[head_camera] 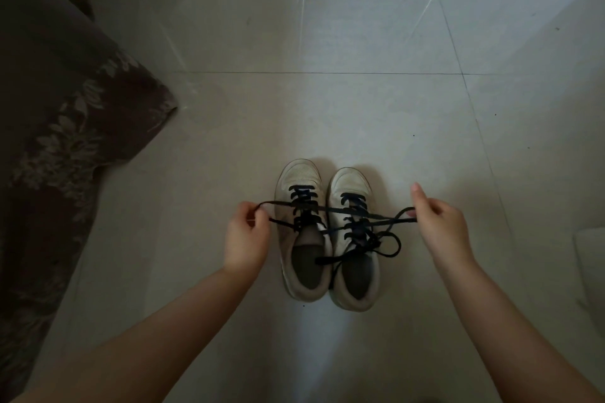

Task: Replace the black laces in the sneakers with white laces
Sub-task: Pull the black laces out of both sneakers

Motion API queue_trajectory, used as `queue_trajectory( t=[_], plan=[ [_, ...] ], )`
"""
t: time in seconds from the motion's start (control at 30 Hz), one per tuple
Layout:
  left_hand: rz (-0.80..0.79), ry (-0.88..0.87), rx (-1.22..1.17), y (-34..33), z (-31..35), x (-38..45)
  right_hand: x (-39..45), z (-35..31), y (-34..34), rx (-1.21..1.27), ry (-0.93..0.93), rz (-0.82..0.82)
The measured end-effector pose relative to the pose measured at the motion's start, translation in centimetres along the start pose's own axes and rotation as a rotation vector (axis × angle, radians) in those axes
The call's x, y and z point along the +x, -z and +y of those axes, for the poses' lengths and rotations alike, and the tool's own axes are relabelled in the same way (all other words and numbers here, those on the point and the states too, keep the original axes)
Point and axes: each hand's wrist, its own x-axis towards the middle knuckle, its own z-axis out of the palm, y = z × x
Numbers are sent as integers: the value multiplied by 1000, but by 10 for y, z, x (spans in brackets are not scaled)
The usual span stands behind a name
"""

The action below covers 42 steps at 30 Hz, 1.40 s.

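- While both forearms reach in from the bottom edge, two pale sneakers stand side by side, just touching or nearly so, on the tiled floor [360, 42], toes pointing away from the camera.
- Left sneaker [302, 229]: black lace [302, 206] threaded through the eyelets in crossed rows. Its opening faces up.
- Right sneaker [355, 239]: second black lace [357, 226] likewise threaded, with a loose loop and free ends lying over the tongue and opening.
- Left hand [245, 235]: positioned just left of the left sneaker, fingers curled, thumb and fingertips pinching a stretch of black lace. Two strands run from this pinch toward the shoes.
- Right hand [437, 222]: positioned just right of the right sneaker, index finger extended upward, remaining fingers curled and pinching a loop of black lace against the thumb.
- Lace path: strands are stretched roughly level between the two hands, crossing above both sneakers. In this dim light it is not certain which strand belongs to which shoe; the lines overlap at the centre.
- Both laces remain in their eyelets.
- Surroundings: dark fabric with a pale leaf pattern [65, 108] covers the left side of the view, its corner resting on the floor well apart from the shoes. A pale object [591, 255] sits at the right edge, only partly in view, identity unclear.
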Motion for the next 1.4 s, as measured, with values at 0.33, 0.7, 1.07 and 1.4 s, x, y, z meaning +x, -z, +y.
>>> queue_trajectory(
  t=[0.33,0.7,1.07,1.4],
  plan=[
    [97,-418,542,5,-10,-13,-23,-32,-59,-343,915,-335],
    [-174,-832,630,2,-23,-31,-22,-39,-94,-514,1157,-514],
    [-248,-295,616,-5,-7,-20,-24,-39,-89,-460,901,-614],
    [-201,-374,760,-2,-5,-24,-18,-47,-78,-190,286,-818]
  ],
)
